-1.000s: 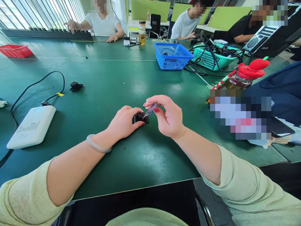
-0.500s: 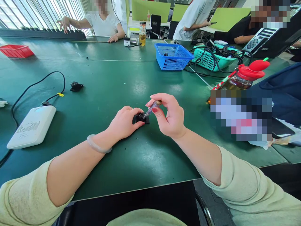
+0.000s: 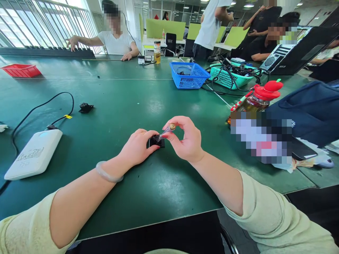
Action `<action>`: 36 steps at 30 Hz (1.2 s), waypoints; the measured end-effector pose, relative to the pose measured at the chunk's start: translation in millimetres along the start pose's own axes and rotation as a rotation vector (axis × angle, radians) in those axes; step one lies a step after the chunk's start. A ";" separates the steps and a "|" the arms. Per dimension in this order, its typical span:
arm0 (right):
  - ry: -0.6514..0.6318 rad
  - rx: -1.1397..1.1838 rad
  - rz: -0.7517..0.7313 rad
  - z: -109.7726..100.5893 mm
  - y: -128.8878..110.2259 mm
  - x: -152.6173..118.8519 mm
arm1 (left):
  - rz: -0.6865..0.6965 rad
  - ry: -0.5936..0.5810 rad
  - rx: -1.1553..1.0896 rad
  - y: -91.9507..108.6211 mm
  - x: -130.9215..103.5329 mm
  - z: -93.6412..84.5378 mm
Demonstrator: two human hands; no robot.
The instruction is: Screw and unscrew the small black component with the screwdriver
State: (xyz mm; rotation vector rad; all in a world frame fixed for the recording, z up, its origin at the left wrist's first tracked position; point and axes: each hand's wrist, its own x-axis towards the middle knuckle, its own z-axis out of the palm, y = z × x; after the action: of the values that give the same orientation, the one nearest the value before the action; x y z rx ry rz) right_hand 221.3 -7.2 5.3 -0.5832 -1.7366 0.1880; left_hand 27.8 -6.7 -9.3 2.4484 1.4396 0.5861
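My left hand (image 3: 139,146) lies on the green table, thumb and fingers closed round the edges of a small black rectangular part (image 3: 156,141). My right hand (image 3: 186,139) pinches a small screwdriver (image 3: 167,130) with a clear, purplish handle and a round brownish end cap. It slants down to the left, and its tip meets the top of the black part or comes very near it; the exact contact is too small to make out.
Left of my hands lie a white power bank (image 3: 34,153) with a black cable and a crumpled black piece (image 3: 86,107). Blue (image 3: 189,76) and green (image 3: 225,78) baskets, a red-lidded bottle (image 3: 261,97) and a dark bag (image 3: 315,109) stand right. A person sits across the table.
The view has tilted up, showing more of the room. The screwdriver's handle end has swung towards me, showing its cap. My left hand keeps its hold on the black part.
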 end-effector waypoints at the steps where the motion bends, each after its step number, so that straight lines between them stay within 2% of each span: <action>1: 0.005 0.005 0.006 0.2 0.9 -0.3 | -0.001 -0.002 0.000 0.1 0.2 -0.3; 22: 0.096 -0.039 0.012 0.8 2.0 0.4 | -0.031 -0.023 -0.011 -0.6 0.8 -1.7; 28: 0.118 0.017 0.002 1.9 3.2 -0.5 | -0.070 -0.019 -0.010 1.1 0.1 -2.2; 36: 0.153 -0.047 0.012 0.9 4.6 1.4 | -0.079 -0.024 -0.043 0.0 -0.5 -0.1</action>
State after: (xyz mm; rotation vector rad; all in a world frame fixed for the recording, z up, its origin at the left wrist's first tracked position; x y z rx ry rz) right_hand 221.5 -2.4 4.3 -0.6265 -1.5933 0.1083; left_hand 27.6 -7.1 -9.3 2.3466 1.4907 0.5633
